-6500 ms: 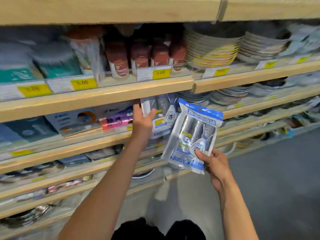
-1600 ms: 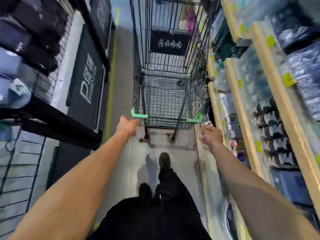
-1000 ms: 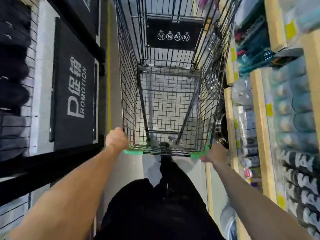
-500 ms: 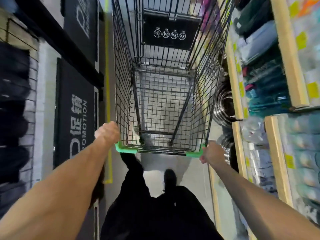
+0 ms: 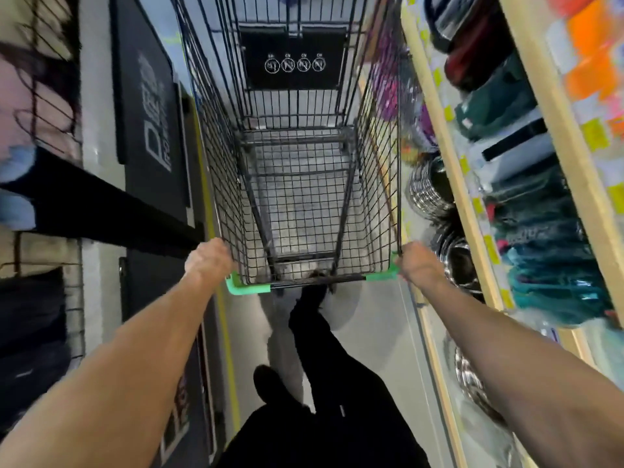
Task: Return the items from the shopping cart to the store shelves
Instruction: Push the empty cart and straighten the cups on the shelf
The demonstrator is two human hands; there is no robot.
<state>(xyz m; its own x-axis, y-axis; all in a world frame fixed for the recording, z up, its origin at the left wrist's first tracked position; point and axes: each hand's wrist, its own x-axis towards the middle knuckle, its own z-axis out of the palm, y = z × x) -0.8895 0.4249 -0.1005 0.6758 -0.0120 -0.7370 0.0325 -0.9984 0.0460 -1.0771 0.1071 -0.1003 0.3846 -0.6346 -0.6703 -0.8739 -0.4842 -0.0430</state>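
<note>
A black wire shopping cart (image 5: 304, 184) with green handle ends stands in the aisle in front of me. Its basket shows only bare wire mesh. My left hand (image 5: 209, 261) grips the left end of the cart handle (image 5: 248, 289). My right hand (image 5: 417, 265) grips the right end of that handle. Store shelves (image 5: 449, 170) with wooden edges and yellow price tags run along the right side, holding stacked metal bowls (image 5: 430, 192) and teal and dark packaged goods.
On the left are black promotion panels (image 5: 148, 123), a wire grid rack (image 5: 50, 62) and a yellow floor line (image 5: 219, 315). My dark-trousered legs and shoes (image 5: 314, 295) are just behind the cart. Grey floor stretches ahead between cart and shelves.
After placing a blue packet at a shelf, I turned to the cart and took hold of its handle with both hands. The cart has rolled forward along the aisle.
</note>
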